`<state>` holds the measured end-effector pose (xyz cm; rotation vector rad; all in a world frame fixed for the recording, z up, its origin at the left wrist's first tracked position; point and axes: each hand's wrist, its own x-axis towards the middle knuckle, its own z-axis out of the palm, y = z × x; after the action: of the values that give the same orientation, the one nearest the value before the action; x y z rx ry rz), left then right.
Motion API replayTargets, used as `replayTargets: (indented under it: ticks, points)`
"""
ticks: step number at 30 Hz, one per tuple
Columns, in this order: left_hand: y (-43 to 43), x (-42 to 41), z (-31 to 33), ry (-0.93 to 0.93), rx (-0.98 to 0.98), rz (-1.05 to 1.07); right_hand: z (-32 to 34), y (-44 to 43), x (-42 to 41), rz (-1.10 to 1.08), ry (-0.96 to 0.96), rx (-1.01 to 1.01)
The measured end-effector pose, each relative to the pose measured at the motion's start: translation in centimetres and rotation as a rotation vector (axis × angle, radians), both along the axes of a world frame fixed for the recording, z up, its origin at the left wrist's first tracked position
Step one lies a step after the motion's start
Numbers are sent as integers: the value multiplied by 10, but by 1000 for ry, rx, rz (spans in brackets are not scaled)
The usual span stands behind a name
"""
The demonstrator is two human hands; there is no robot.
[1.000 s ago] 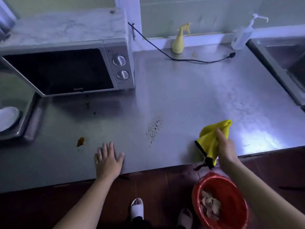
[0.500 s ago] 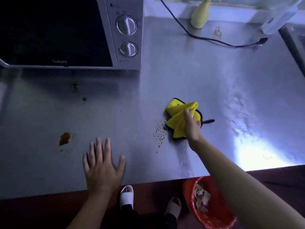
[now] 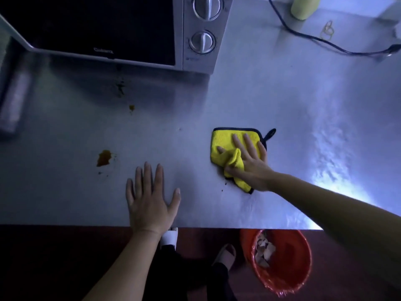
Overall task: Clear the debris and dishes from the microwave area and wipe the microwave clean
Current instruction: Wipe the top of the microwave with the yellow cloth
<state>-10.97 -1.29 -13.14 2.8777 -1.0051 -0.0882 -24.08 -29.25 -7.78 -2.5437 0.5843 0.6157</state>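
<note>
View from above of a steel counter [image 3: 293,101] with a silver microwave [image 3: 195,61] at the back, its dark door closed and two round dials [image 3: 202,41] on its right panel. In front of the microwave's right corner, toward the counter's near edge, lies a yellow cloth [image 3: 223,140] with dark trim. The person's right hand [image 3: 249,161] presses flat on the cloth, fingers straight and spread, with a ridge of fabric bunched up at the hand's thumb side. In front of the microwave door, at the near edge, the left hand [image 3: 149,198] rests palm down on bare steel, fingers spread, holding nothing. Dark specks [image 3: 120,88] sit just before the microwave, then a small orange spot [image 3: 131,107], and farther forward a brown stain [image 3: 103,157]. To the microwave's right a black cord [image 3: 303,38] trails across the counter. On the floor, forward and right of the microwave, stands a red bucket [image 3: 290,268] holding pale scraps [image 3: 263,248].
</note>
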Motion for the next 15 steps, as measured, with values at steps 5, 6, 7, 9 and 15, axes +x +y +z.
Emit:
replayTargets:
  ticks: [5, 6, 7, 9, 15]
  points:
    - [0, -1, -2, 4, -81, 26, -13, 97, -50, 130, -21, -120]
    - [1, -2, -2, 6, -98, 26, -16, 114, -57, 132, -49, -137]
    - [1, -2, -2, 5, -109, 23, -17, 130, -64, 130, -75, -147]
    - [1, -3, -2, 3, -112, 20, -16, 158, -72, 114, -86, -146]
    - [2, -1, -3, 41, -91, 2, 9, 207, -87, -110, -169, 233]
